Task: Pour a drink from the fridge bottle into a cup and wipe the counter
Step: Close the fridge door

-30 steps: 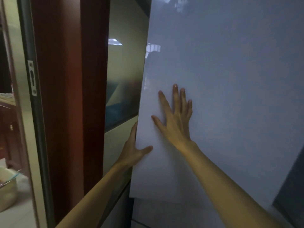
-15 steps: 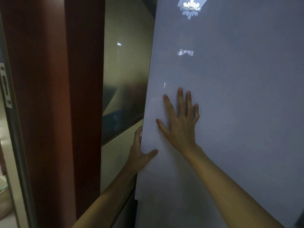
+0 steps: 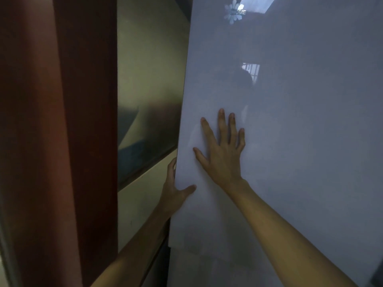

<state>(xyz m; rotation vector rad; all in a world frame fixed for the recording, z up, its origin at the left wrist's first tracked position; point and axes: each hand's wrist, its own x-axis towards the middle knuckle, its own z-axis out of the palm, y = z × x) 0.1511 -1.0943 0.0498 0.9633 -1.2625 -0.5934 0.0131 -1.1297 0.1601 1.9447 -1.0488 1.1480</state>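
Fridge door [image 3: 290, 141], pale, glossy, fills right of frame, shut (bottle presumably inside, unseen). Left hand [image 3: 174, 191]: grip curled round door's left edge. Right hand [image 3: 223, 154]: flat, fingers spread, holding nothing. Red-brown wooden post [image 3: 62, 131], left. Step: opening fridge; next, pull the edge outward

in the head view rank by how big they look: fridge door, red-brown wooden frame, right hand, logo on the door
1. fridge door
2. red-brown wooden frame
3. right hand
4. logo

The frame stands nearer the camera, so its rank against the door is by appearance only.
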